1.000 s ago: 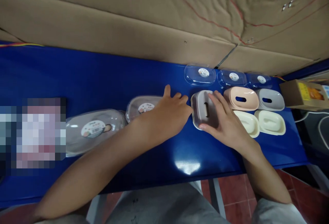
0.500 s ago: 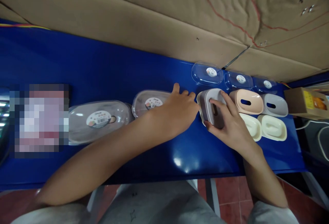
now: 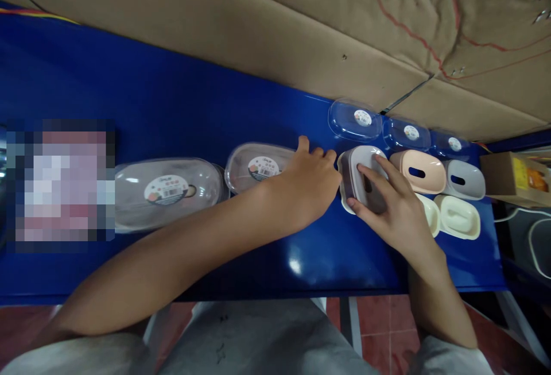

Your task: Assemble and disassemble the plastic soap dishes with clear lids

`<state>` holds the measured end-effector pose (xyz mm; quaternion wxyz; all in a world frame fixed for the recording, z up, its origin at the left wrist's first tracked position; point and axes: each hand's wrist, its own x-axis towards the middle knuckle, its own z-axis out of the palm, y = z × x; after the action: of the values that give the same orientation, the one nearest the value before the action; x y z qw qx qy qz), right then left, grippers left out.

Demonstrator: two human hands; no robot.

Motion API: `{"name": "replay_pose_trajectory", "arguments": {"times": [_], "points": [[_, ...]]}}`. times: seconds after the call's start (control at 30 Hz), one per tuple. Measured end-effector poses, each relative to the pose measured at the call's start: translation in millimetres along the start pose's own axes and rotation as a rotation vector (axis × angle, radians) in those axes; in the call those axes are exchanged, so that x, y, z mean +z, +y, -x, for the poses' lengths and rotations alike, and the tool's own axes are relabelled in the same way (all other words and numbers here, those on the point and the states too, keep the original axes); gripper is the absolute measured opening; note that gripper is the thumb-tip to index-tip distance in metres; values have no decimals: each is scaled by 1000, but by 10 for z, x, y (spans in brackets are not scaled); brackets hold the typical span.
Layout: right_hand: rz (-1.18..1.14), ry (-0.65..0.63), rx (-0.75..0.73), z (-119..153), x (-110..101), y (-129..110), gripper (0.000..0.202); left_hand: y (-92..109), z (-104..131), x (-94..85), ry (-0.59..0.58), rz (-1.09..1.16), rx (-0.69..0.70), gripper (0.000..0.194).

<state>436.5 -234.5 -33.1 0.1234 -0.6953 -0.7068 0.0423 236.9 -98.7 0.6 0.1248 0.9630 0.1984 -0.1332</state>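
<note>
My right hand (image 3: 396,205) grips a grey oval plastic box (image 3: 373,182), tilted toward me, with a slot in its bottom. Its thumb is on the near rim and its fingers reach over the far side and inside. A cream plastic tray (image 3: 343,191) shows along the box's left edge. My left hand (image 3: 312,185) meets that edge, closed at the tray; its outer fingers are bent and raised, while thumb and forefinger are hidden. Under the left wrist sits a clear-lidded grey box (image 3: 245,165) with a round label, partly covered.
A second lidded box (image 3: 133,197) stands further left, beside a blurred-out patch. Three clear lids (image 3: 350,125) lie along the back. To the right are a peach box (image 3: 430,182), another grey box (image 3: 476,182), cream trays (image 3: 460,228) and a cardboard carton (image 3: 499,171).
The view has shifted slightly. Both hands stay at the grey box and cream tray, with little visible change in grip.
</note>
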Motion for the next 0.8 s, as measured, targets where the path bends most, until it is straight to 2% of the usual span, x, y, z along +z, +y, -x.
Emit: {"name": "replay_pose_trajectory", "arguments": {"times": [0.23,0.47,0.7,0.8], "points": [[33,-13,17,20,-10,-17,66,6,-13,32,48,4,-1,38],[60,-46,-6,28,71,-6,68,11,2,-2,-2,-8,-4,38],[63,-86,1,24,108,20,73,-14,14,51,78,-8,10,33],[68,-99,3,25,96,26,74,-33,23,47,73,-8,23,33]]}}
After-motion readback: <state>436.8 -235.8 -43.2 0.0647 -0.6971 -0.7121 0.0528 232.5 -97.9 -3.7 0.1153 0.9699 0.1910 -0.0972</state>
